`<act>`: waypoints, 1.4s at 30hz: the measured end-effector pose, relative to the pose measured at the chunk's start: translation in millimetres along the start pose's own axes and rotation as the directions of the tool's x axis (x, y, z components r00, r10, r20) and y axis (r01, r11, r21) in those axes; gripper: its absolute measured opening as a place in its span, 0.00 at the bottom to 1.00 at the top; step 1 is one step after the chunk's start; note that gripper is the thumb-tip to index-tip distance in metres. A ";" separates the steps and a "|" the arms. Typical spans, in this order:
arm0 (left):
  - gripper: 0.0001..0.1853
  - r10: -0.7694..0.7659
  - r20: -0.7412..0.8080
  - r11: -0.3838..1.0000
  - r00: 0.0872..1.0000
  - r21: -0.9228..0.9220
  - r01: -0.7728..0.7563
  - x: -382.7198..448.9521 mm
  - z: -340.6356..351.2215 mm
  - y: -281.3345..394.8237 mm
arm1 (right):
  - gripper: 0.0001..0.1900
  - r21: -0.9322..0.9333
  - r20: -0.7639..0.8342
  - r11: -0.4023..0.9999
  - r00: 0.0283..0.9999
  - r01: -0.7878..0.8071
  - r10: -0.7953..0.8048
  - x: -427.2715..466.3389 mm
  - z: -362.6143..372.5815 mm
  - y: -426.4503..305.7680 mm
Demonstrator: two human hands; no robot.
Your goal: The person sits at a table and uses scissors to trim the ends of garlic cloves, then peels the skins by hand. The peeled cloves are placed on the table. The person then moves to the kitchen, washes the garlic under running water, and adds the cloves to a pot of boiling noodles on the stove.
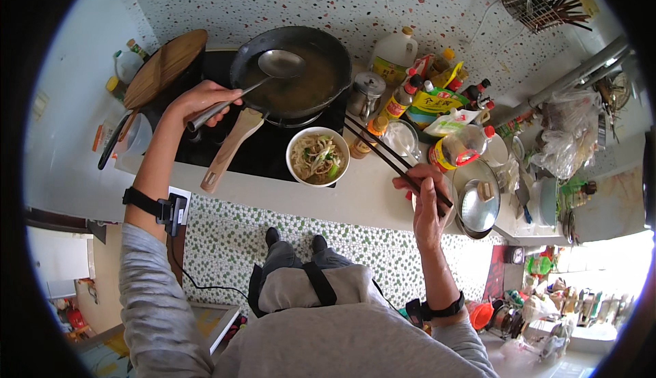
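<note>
My left hand (pixel 209 102) grips the handle of a metal ladle (pixel 282 64), whose bowl is over the dark wok (pixel 342 65). Brown broth (pixel 297 88) lies in the wok, and the wok's wooden handle (pixel 233 147) points down and left. In my right hand (pixel 428 198) is a pair of dark chopsticks (pixel 382 150), their tips towards the hob, right of the wok. Between the two hands a white bowl (pixel 347 165) of noodles with green vegetable pieces (pixel 319 158) stands at the front edge of the black hob (pixel 266 160).
Right of the hob stand a lidded metal pot (pixel 369 88), sauce bottles (pixel 405 96), a glass jar (pixel 401 136) and a glass-lidded pan (pixel 479 206). A pan with a wooden lid (pixel 166 68) is at the left. A utensil basket (pixel 535 9) hangs on the back wall.
</note>
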State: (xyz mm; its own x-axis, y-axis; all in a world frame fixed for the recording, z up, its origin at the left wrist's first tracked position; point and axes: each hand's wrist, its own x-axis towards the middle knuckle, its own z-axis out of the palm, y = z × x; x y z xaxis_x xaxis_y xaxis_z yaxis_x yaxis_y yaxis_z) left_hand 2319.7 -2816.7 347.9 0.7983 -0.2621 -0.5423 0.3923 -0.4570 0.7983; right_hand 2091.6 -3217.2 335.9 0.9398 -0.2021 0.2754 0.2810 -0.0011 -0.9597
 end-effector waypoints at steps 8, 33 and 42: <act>0.18 0.091 -0.237 0.917 0.967 -0.359 -0.174 -31.9 -71.3 -97.3 | 0.08 -0.777 -0.010 0.519 0.818 0.356 -0.575 2.2 -50.8 -22.8; 0.11 -0.558 -0.520 -0.197 0.647 -0.674 -0.712 -463.4 222.3 -459.6 | 0.23 -0.244 0.967 0.945 0.124 0.217 0.222 -130.7 318.8 53.5; 0.13 -0.937 -0.261 -0.093 0.234 -0.457 -0.884 -554.6 275.1 -543.6 | 0.17 0.089 0.989 0.985 -0.128 0.145 -0.070 -258.2 595.9 52.4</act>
State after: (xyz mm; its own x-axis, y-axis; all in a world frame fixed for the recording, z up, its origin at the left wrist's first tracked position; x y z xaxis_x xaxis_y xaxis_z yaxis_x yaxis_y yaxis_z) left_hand 1538.1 -2656.8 142.6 -0.0616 0.5889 -0.8059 -0.5333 0.6630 0.5253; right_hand 1979.4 -2581.5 247.7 0.0525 0.9948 0.0876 0.4305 0.0566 -0.9008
